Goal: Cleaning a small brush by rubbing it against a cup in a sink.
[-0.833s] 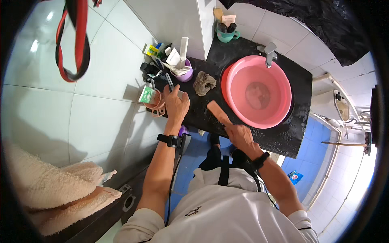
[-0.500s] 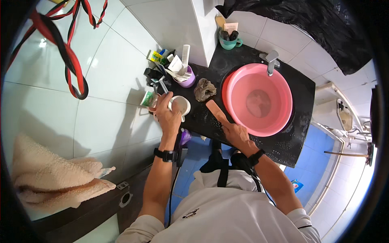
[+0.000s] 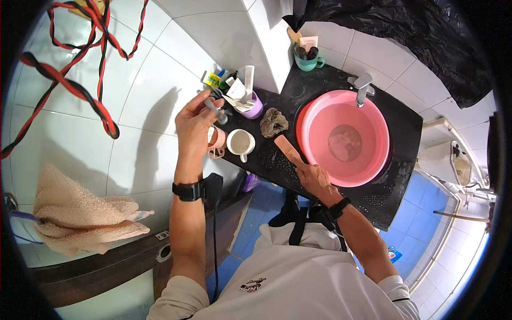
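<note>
Nearest, the right forearm angles in from the lower right toward the left, a black wrist strap (image 3: 338, 208) at its end. The left forearm rises almost straight away from the body on the left, with a second black strap (image 3: 188, 191) at the wrist.

Beyond the straps, the right hand (image 3: 316, 180) lies low by the black countertop (image 3: 377, 200), back upward, fingers closed around the near end of a flat peach-coloured bar (image 3: 288, 150). The bar's free end points far and left, over the counter just left of the pink basin (image 3: 385, 143), which holds water.

Farther away, on the left, a white mug (image 3: 231, 140) stands with its handle toward the near side, just right of an orange cup (image 3: 220, 143). The left hand (image 3: 194, 118) is raised near the tiled wall, left of the orange cup, its back to the view and its fingers bent toward the right. It pinches a slim grey object (image 3: 213, 110) in a narrow grip; its exact kind is unclear.

A crumpled grey-brown cloth (image 3: 273, 122) lies between the white mug and the basin. Behind it stands a purple cup (image 3: 256, 108) packed with a white comb (image 3: 249, 79) and other items. Farthest are the faucet (image 3: 364, 82) and a green mug (image 3: 305, 64).
</note>
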A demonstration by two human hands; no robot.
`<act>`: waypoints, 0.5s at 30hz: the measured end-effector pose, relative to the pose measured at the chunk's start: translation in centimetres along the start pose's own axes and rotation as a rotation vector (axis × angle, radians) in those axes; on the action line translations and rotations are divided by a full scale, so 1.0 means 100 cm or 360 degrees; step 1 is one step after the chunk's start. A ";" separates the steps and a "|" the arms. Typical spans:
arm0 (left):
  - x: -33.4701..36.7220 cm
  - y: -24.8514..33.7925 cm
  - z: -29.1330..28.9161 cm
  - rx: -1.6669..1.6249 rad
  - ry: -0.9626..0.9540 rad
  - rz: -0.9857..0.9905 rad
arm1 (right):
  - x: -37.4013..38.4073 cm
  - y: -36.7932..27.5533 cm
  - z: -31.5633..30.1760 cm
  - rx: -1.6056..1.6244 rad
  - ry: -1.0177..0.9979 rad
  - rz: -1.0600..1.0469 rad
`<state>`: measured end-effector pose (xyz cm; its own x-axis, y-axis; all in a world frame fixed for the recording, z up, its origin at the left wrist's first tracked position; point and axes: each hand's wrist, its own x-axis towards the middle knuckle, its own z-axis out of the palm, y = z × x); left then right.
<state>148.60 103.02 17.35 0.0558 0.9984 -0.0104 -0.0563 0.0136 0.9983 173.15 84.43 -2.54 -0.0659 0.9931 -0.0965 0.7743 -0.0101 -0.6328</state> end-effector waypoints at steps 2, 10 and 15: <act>0.011 -0.003 0.013 0.0029 -0.0014 -0.0103 | -0.001 0.001 0.001 -0.0039 0.0011 -0.0015; 0.063 -0.042 0.031 0.0804 -0.0129 -0.0147 | -0.006 0.008 0.014 0.0019 0.0073 -0.0075; 0.068 -0.060 0.020 0.0906 -0.0061 -0.0186 | -0.004 -0.003 0.011 0.0158 0.0080 0.0110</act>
<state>151.31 109.67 11.39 0.0659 0.9892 -0.1309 0.4964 0.0813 0.8643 172.25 83.88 -3.16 0.0191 0.9943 -0.1052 0.7094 -0.0876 -0.6994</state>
